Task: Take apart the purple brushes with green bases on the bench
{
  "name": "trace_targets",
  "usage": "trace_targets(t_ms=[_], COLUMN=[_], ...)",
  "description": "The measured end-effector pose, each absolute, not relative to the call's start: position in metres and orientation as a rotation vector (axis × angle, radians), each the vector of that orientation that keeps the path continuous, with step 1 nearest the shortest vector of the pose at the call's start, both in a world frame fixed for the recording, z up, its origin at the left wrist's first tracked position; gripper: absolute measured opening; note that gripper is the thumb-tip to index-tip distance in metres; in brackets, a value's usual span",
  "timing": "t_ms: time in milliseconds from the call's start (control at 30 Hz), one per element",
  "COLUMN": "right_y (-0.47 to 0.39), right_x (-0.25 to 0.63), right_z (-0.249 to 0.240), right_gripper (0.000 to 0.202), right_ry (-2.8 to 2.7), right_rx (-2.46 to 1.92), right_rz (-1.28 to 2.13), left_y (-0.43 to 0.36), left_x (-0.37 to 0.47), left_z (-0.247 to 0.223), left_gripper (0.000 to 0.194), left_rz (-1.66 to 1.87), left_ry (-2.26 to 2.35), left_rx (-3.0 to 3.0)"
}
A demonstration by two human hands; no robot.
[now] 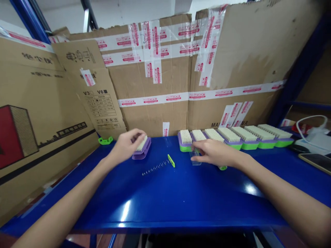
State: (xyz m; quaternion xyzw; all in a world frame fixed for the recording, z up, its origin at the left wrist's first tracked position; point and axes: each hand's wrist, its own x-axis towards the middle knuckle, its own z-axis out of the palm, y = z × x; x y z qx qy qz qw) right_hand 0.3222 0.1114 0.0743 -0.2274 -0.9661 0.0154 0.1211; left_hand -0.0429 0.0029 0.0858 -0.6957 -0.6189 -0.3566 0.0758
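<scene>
My left hand (128,144) is curled over the left side of a brush head with pale bristles and a purple base (146,148), at the left middle of the table. Its fingers cover part of the bristles. My right hand (213,151) pinches a clear plastic piece (196,159) between thumb and fingers, just in front of the brush row. Between the hands lie a thin metal coil spring (155,168) and a small lime-green plastic part (171,161). Another green piece (222,168) peeks out from under my right hand.
Several brushes with purple and green bases (249,140) line the back right of the blue table (160,203). A green bracket (105,140) lies back left. Taped cardboard (155,117) walls the rear. A phone (317,162) and a white cabled device (314,141) sit far right.
</scene>
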Motion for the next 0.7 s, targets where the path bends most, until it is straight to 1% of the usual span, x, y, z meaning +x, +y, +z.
trace_targets(t_ms=[100, 167, 267, 433, 633, 700], right_y=[0.109, 0.108, 0.107, 0.105, 0.103, 0.103], right_x=[0.32, 0.318, 0.317, 0.314, 0.314, 0.313], right_z=[0.069, 0.064, 0.058, 0.057, 0.062, 0.064], right_gripper=[0.033, 0.038, 0.04, 0.043, 0.031, 0.026], right_ry=[-2.867, -2.866, -2.868, -2.93, -2.904, -2.85], right_rx=[-0.715, -0.76, -0.775, -0.706, -0.64, -0.577], right_rz=[0.009, -0.028, -0.038, 0.142, 0.292, 0.272], left_y=[0.002, 0.003, 0.005, 0.001, -0.001, -0.002], left_x=[0.009, 0.03, 0.04, 0.027, 0.015, 0.017], left_z=[0.08, 0.07, 0.054, 0.042, 0.05, 0.051], left_gripper=[0.028, 0.026, 0.022, 0.014, 0.015, 0.016], left_rz=[-0.629, -0.514, -0.693, -1.05, -1.075, -1.075], left_ry=[-1.573, -1.399, -1.279, -1.271, -1.305, -1.308], left_rx=[-2.575, -2.638, -2.599, -2.441, -2.374, -2.393])
